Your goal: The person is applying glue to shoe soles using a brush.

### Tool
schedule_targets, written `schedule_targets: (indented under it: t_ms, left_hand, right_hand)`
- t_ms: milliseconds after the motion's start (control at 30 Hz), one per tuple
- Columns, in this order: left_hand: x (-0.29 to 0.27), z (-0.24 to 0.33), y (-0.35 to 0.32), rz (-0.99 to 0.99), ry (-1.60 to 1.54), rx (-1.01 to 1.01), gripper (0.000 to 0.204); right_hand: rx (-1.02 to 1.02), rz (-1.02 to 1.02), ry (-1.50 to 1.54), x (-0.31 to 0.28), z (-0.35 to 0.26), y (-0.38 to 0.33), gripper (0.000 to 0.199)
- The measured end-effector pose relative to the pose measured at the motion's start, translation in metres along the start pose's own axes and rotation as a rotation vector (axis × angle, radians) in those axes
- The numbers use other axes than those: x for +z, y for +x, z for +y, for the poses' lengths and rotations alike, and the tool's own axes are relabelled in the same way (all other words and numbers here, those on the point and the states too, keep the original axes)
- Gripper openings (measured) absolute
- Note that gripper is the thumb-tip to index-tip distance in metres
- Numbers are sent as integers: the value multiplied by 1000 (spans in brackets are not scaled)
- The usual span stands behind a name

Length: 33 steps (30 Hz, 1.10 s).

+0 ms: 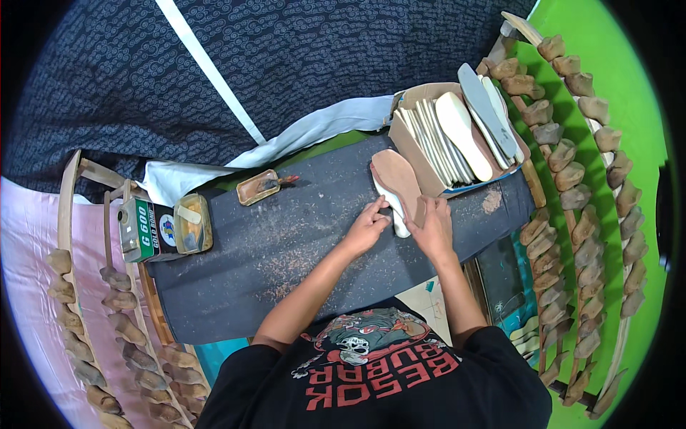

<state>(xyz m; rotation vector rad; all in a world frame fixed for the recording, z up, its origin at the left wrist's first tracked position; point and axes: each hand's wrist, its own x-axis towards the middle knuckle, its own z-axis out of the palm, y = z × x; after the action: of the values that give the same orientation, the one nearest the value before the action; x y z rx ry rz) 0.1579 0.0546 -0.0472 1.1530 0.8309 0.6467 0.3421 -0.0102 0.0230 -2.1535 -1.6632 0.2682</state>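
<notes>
A brown shoe insole (397,176) lies partly over a white insole (390,198) on the dark cloth of the table. My right hand (434,227) grips the narrow heel end of the brown insole at its right edge, thumb toward the middle. On the other side, my left hand (369,226) pinches the edge of the white insole, with its fingertips pressed close to it. The wide front end of both points away from me. Most of the white insole is hidden beneath the brown one.
A cardboard box (421,156) of pale and grey insoles stands at the far right. Far left are a metal can (146,230), a tub of amber glue (196,236) and a small tray (251,188) with a brush. Shavings (289,272) litter the cloth. Racks of wooden shoe lasts (572,175) flank both sides.
</notes>
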Motion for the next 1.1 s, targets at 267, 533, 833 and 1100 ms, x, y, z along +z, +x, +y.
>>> schedule_targets:
  t_ms: [267, 533, 833, 1100]
  left_hand:
    - [45, 14, 25, -61, 48, -74, 76]
    - [39, 15, 24, 164, -111, -20, 46]
    - [7, 32, -5, 286, -647, 142, 94]
    - [-42, 8, -53, 303, -688, 138, 99]
  right_hand:
    - [41, 55, 10, 12, 21, -8, 60]
    - [6, 117, 292, -9, 12, -9, 46]
    - [-235, -149, 619, 0, -48, -44, 51]
    - [-267, -290, 691, 19, -60, -26, 32]
